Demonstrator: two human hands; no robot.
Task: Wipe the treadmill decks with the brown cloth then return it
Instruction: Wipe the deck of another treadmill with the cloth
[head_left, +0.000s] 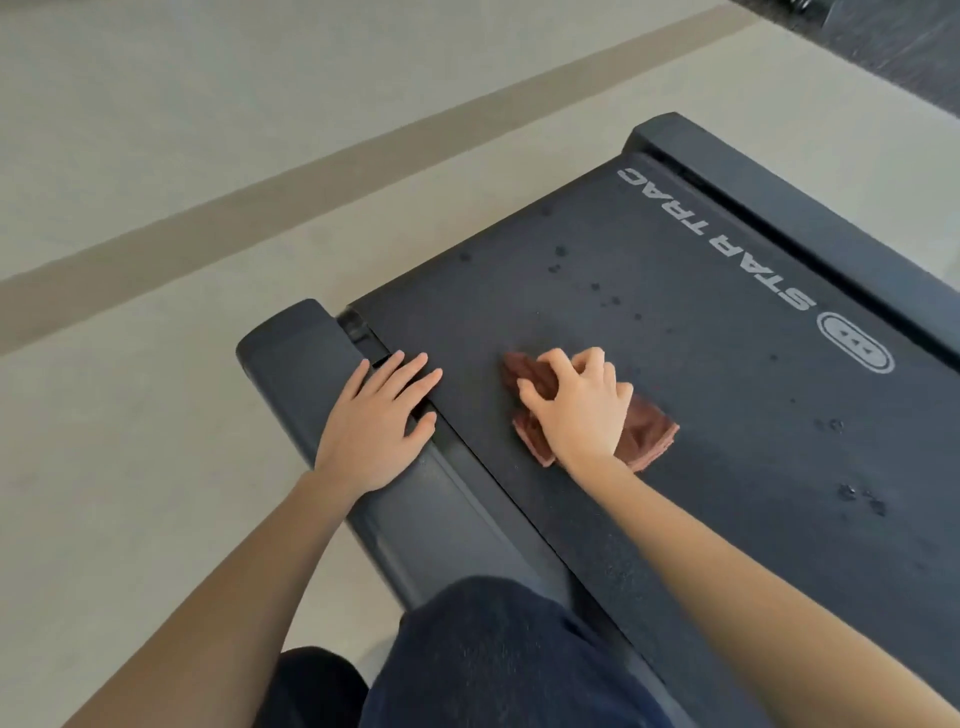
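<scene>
Pale floor (156, 130) with a tan stripe (311, 176) runs all round us, and we're crouched at the tail end of the treadmill belt (519, 291), one knee (493, 649) tucked against the near side rail (296, 358). Our left hand (379, 421) lies flat on that rail for balance, with the fingers straight and close together and the tips reaching over toward the belt's edge. Our right hand (582, 410) has its fingers curled down, gripping the brown cloth (652, 431). The cloth sits folded on the belt near the left edge, well short of the white lettering (711, 234).

Our take on doing this bit well: dark spots (558, 252) dot the belt beyond the cloth and more sit off to the right (852, 493), so we'd guess this deck is only partly done. We'd flatten the palm a bit so more cloth meets the surface, not just a bunched corner. Long overlapping strokes across the width should work better than small scrubs, going from the near rail out to the far rail (810, 223). The belt may roll under a hard push along its length, so the left hand is better braced on the rail than on the belt. Flip the cloth to a dry face once it looks damp.
</scene>
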